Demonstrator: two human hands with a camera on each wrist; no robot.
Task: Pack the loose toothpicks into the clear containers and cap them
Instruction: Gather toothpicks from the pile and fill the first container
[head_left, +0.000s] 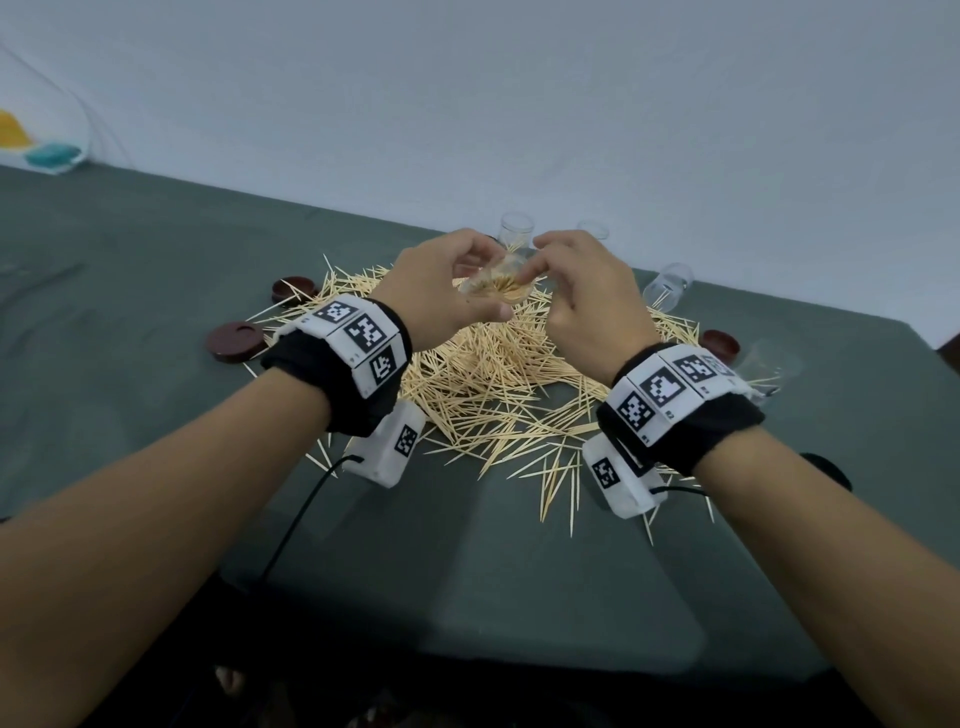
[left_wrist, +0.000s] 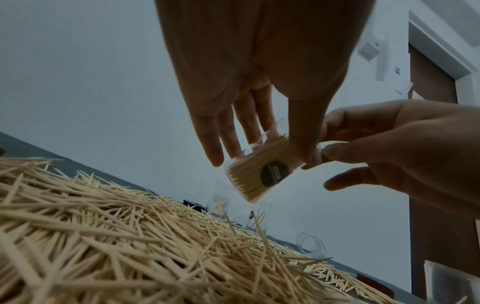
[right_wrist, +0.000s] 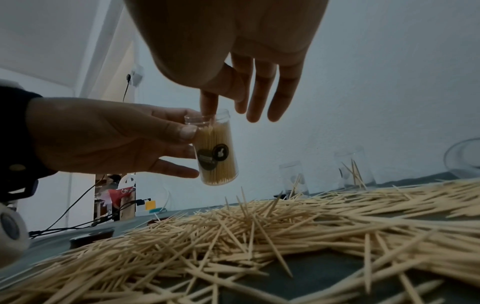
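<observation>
The left hand (right_wrist: 103, 139) grips a clear container (right_wrist: 217, 152) above the toothpick pile (head_left: 493, 384), thumb on one side of the wall near the rim, fingers on the other. The container is uncapped and packed nearly full of toothpicks standing lengthwise; a dark round label is on its side. In the right wrist view it stands close to upright; in the left wrist view it appears tilted.

The right hand (right_wrist: 233, 51) is over the container's mouth. Its index fingertip (right_wrist: 207, 105) reaches into the opening, with the thumb beside it; the other fingers are extended and hold nothing. Whether a toothpick is pinched there cannot be told. Both forearms are raised over the counter (head_left: 130, 270), and each wrist carries a black band with white coded markers.

Count of other clear containers in the head view: four. Two stand upright behind the hands (head_left: 517, 228) (head_left: 592, 229); the right wrist view shows a few toothpicks in each. One lies on its side at right rear (head_left: 670, 283) with a few toothpicks at its mouth. One is at the far right edge (head_left: 769, 364), blurred.

Count of dark red caps: three, two left of the pile (head_left: 293, 290) (head_left: 235, 340) and one right of it (head_left: 719, 343), all lying on the counter.

The loose toothpicks lie heaped and scattered on the grey-green counter below and between the hands.
</observation>
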